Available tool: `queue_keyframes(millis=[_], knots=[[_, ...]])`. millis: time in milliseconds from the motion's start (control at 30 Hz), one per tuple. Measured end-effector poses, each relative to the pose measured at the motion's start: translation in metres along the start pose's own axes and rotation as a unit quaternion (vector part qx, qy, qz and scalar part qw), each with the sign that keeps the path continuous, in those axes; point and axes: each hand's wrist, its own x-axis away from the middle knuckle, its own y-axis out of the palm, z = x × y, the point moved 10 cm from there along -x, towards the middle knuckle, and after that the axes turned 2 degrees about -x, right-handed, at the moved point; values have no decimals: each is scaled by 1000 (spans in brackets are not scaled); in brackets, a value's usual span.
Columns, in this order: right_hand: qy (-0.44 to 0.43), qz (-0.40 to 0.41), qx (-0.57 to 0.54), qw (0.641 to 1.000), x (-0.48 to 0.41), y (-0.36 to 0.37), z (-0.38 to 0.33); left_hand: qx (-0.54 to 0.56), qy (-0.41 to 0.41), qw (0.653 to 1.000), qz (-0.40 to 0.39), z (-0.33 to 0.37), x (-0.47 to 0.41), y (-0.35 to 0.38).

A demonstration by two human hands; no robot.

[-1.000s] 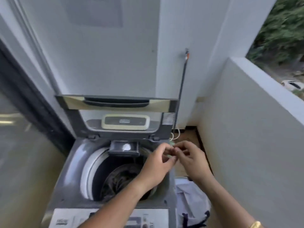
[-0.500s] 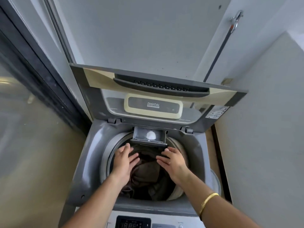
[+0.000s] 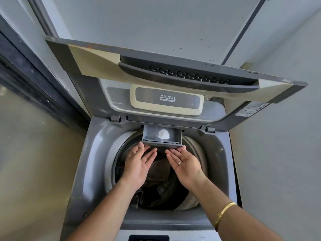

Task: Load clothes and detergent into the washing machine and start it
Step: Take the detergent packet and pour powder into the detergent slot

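Both hands (image 3: 162, 165) risen (palms up) to drawer (image 3: 162, 136)

both forearms reach forward from the bottom edge, bare, converging toward the middle. the left hand (image 3: 139, 164) lies flat with fingers straight and slightly spread, thumb out to the right. the right hand (image 3: 186, 165) mirrors it, fingers extended and close together. neither hand grips anything. the fingertips of the two hands sit near each other, apart. a ring (image 3: 179, 162) circles one right finger; a gold bangle (image 3: 224, 213) rings the right wrist.
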Motion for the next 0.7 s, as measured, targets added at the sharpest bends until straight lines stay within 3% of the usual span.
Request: queue_keyframes(millis=[700], knots=[[-22,11,-4,1000,-27,30,-23,17,22,1000,-8,17,-41,26]])
